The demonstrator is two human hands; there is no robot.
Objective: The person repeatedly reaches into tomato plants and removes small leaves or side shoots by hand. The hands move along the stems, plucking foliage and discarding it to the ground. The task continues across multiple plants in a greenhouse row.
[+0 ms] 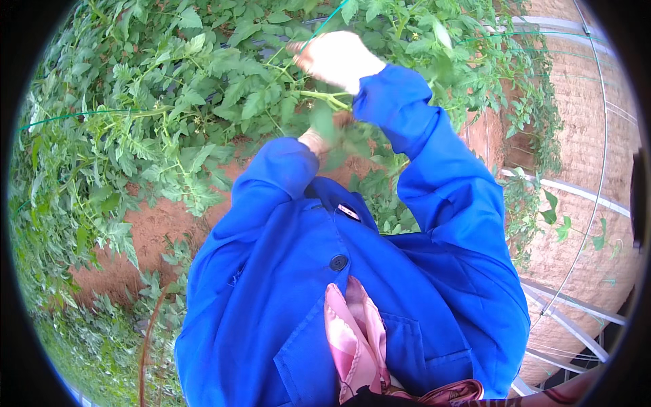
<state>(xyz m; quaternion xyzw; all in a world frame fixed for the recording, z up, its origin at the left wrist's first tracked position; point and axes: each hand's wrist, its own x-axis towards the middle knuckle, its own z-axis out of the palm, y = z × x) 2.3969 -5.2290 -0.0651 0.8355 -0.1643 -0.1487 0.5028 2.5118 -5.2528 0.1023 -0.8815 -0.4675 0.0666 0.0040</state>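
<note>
- Big picture: a wall of leafy green tomato plants (169, 115) fills the left and top of the view, growing out of bare reddish-brown soil (152, 230). On the right there's a pale brick-look wall (583, 156) with white metal hoop tubes (576, 192) running across it.
- Person is in a bright blue button-up work jacket (325, 292), with a pink satin scarf (352, 339) hanging down the front.
- Thin green support string (324, 26) runs up out of the top of the frame, and another stretch of it runs sideways through the leaves on the left.
- Right hand (337, 60) is raised high, grip closed on that string right where a pale green tomato stem (329, 100) passes just under it.
- Left hand (317, 140) sits lower, mostly buried behind leaves. Can't tell how its grip stands or whether it has anything.
- Progress-wise, I'd guess this stem is mid-way through being tied or wound onto the string: hands are on it, nothing looks finished, and plenty of loose, sprawling growth on the left looks untouched.
</note>
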